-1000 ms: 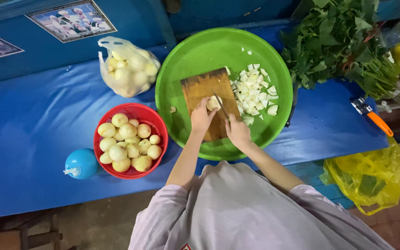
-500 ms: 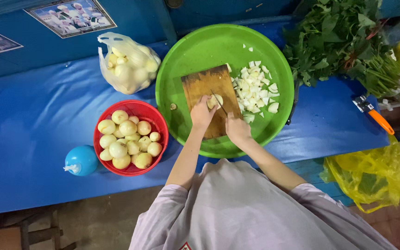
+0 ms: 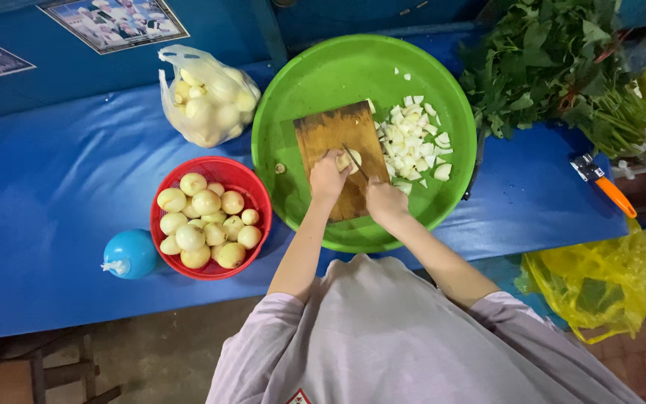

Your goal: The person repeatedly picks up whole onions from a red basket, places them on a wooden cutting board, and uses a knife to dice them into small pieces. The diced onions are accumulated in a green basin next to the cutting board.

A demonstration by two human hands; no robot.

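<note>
left hand (image 3: 328, 176) pins onion (image 3: 351, 159) on board (image 3: 330, 142) | right hand (image 3: 384, 200) holds knife (image 3: 354, 161), blade on onion | chopped pieces (image 3: 415, 142) at board's 3 o'clock in green basin (image 3: 300, 82) | red basket (image 3: 252, 191) at basin's 8 o'clock

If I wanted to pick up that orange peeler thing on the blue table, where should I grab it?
Grab the peeler by its long orange handle, coming from above at the end nearer the table edge. The handle lies flat and bare on the blue table, while the metal head points toward the leafy greens; that end is probably sharp.
</note>
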